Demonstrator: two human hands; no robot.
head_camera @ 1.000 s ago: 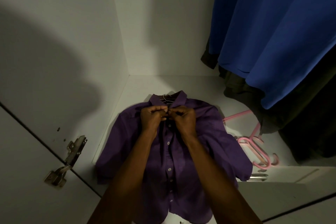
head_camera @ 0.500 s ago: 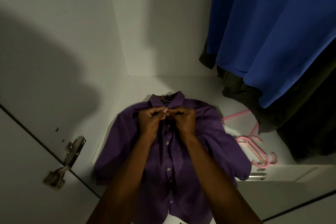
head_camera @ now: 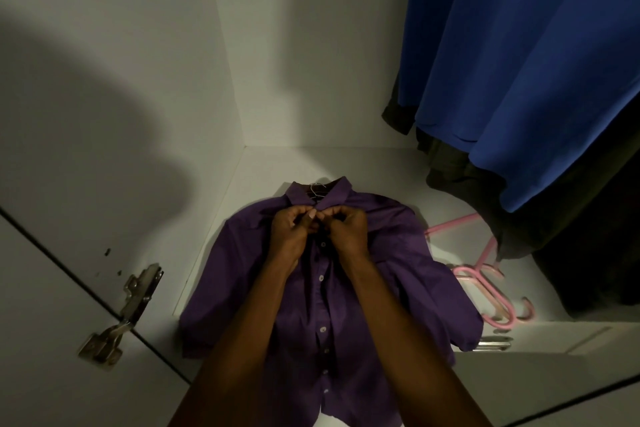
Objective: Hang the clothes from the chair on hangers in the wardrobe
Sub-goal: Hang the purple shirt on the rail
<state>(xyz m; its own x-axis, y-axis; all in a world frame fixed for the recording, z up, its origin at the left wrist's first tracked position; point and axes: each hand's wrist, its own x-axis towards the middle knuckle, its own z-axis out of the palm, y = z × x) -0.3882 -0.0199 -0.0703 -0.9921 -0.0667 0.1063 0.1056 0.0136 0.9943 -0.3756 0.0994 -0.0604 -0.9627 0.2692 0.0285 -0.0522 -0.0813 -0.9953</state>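
A smooth purple shirt (head_camera: 346, 288) lies flat on the white wardrobe floor (head_camera: 346, 163). Left hand (head_camera: 294, 232) and right hand (head_camera: 348, 230) pinch its placket just below the collar. Curved pink hangers (head_camera: 485, 288) lie beside the shirt.

A purple shirt (head_camera: 398, 270) lies flat on the wardrobe floor (head_camera: 346, 163). Left hand (head_camera: 294, 229) and right hand (head_camera: 348, 229) pinch its placket below the collar; pink hangers (head_camera: 485, 291) at 3 o'clock.
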